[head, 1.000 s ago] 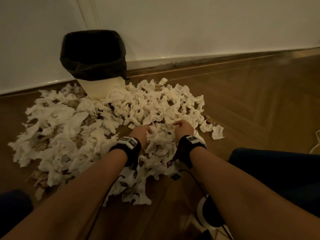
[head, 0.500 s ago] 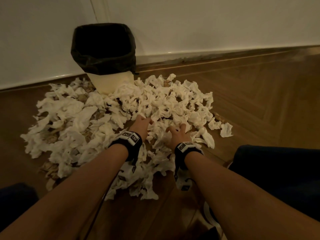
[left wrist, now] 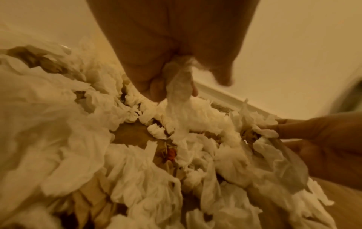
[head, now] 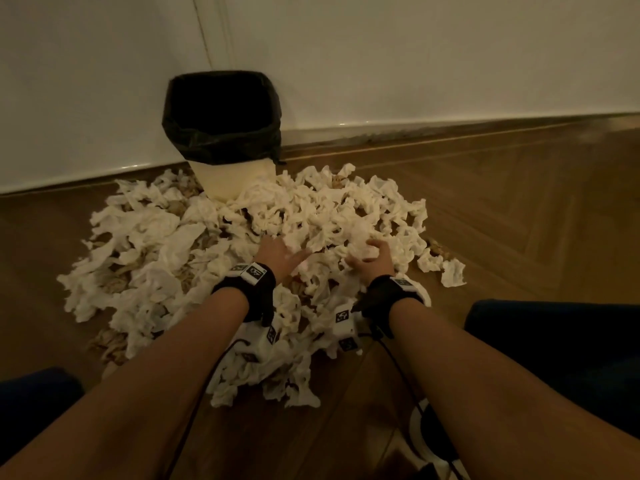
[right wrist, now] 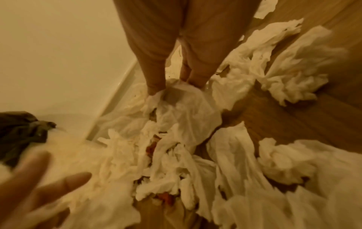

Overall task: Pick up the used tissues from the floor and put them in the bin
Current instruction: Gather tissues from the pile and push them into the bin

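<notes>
Pinching tissues (head: pixel 325 216) — both hands' fingers: left hand (head: pixel 277 252), right hand (head: pixel 375 258); one bin (head: pixel 225 133).

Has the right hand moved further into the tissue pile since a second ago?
Yes. The right hand has reached forward, toward the bin, deeper into the tissue pile, and now grips a tissue.

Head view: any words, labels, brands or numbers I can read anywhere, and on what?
No readable text in any view.
Wrist bands: square black-and-white marker patterns only, no letters or digits.
Bin: black liner, pale body, no label visible.
Tissues: no print.
Wrist views: blurred, no text.
</notes>
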A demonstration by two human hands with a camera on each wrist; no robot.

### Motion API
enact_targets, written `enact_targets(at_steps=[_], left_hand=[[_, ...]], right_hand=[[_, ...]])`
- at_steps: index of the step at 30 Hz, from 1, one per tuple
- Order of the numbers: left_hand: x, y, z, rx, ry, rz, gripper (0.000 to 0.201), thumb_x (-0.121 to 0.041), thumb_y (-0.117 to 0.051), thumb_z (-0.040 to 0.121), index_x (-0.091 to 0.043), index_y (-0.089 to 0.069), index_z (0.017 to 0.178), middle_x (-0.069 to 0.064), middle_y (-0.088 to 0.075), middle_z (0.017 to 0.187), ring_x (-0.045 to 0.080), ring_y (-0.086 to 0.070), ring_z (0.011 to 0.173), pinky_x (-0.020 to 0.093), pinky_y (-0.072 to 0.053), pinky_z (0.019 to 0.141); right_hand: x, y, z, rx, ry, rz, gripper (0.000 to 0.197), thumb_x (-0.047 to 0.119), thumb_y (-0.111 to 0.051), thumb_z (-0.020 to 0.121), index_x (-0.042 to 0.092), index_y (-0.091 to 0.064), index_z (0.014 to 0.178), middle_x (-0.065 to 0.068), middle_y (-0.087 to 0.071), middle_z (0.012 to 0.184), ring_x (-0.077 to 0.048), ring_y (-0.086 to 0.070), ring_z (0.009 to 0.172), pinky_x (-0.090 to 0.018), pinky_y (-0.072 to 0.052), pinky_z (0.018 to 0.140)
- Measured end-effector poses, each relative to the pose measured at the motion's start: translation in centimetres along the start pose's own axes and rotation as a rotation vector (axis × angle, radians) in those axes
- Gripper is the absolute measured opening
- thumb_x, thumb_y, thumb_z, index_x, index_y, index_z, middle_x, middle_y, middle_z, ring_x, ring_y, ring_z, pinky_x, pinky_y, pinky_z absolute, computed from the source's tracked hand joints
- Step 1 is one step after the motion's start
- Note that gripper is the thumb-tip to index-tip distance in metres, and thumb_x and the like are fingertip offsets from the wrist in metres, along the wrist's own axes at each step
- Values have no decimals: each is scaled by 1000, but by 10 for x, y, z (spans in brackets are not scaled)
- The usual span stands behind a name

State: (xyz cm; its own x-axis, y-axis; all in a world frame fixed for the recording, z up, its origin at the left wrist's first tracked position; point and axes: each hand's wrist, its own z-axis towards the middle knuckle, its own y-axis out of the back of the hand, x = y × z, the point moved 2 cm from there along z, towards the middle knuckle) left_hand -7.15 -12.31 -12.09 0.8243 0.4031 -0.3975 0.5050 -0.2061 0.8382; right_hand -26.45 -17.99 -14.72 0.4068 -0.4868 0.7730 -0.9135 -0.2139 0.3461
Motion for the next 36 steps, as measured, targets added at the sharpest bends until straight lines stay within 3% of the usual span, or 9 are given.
enact_targets(at_steps=[3, 8, 14, 17, 22, 26, 30, 33, 36], left_hand=[[-2, 13, -9, -61, 51, -185, 53, -42, -34, 98, 2, -52, 120, 27, -53, 120, 40, -50, 113, 39, -42, 90], [1, 43, -18, -17, 124, -374, 42, -10, -30, 100, -5, -36, 141, 18, -31, 148, 35, -38, 130, 38, -34, 108], [-1, 89, -42, -185, 39, -503, 58, 1, -40, 92, -18, -28, 146, 10, -30, 150, 29, -33, 135, 33, -31, 109], [-3, 118, -57, -328, 50, -705, 57, -3, -57, 87, -16, -38, 139, 16, -44, 136, 31, -46, 121, 34, -42, 97], [-1, 173, -75, -487, 0, -728, 39, -6, -70, 79, -9, -62, 117, 13, -64, 112, 27, -59, 105, 32, -47, 90], [-5, 209, -80, -579, -56, -817, 30, -5, -70, 78, -11, -67, 108, 6, -66, 99, 17, -61, 90, 27, -49, 80], [-9, 240, -72, -643, -71, -968, 25, 1, -67, 80, -13, -68, 100, 10, -66, 95, 23, -62, 90, 33, -54, 75], [-8, 261, -61, -636, -75, -1059, 25, 4, -67, 79, -13, -67, 97, 10, -64, 95, 26, -62, 92, 38, -54, 81], [-3, 276, -48, -652, -104, -973, 28, 5, -67, 78, -7, -67, 104, 11, -65, 96, 20, -60, 90, 30, -50, 84]], right_hand=[[10, 2, -8, 30, 29, 103, 32, 24, -75, 78, 31, -50, 96, -9, -57, 96, -23, -58, 73, -36, -49, 62], [37, 2, -30, 129, -9, 471, 13, 2, -68, 82, 9, -64, 92, -18, -60, 113, -34, -56, 112, -44, -47, 97], [83, 11, -69, 283, -74, 719, 46, 5, -55, 91, 4, -45, 136, -16, -50, 136, -33, -50, 123, -41, -44, 100], [111, 14, -86, 309, -33, 742, 48, 5, -50, 94, 6, -38, 141, -17, -46, 140, -29, -54, 110, -35, -47, 86], [162, 16, -107, 289, 64, 923, 45, -2, -49, 93, 1, -41, 137, -22, -57, 121, -25, -59, 85, -33, -51, 76], [201, 9, -119, 318, 127, 949, 27, -4, -49, 92, 4, -56, 117, -12, -70, 76, -17, -66, 56, -26, -56, 57], [232, -5, -122, 392, 142, 997, 24, -4, -50, 91, 4, -58, 112, -14, -67, 86, -27, -62, 74, -46, -53, 77], [253, -14, -120, 431, 152, 1009, 28, -5, -50, 91, 7, -55, 116, -14, -64, 88, -25, -63, 75, -40, -54, 61], [271, -26, -113, 491, 175, 1038, 17, -4, -47, 93, 7, -60, 99, -11, -69, 77, -25, -62, 78, -41, -52, 73]])
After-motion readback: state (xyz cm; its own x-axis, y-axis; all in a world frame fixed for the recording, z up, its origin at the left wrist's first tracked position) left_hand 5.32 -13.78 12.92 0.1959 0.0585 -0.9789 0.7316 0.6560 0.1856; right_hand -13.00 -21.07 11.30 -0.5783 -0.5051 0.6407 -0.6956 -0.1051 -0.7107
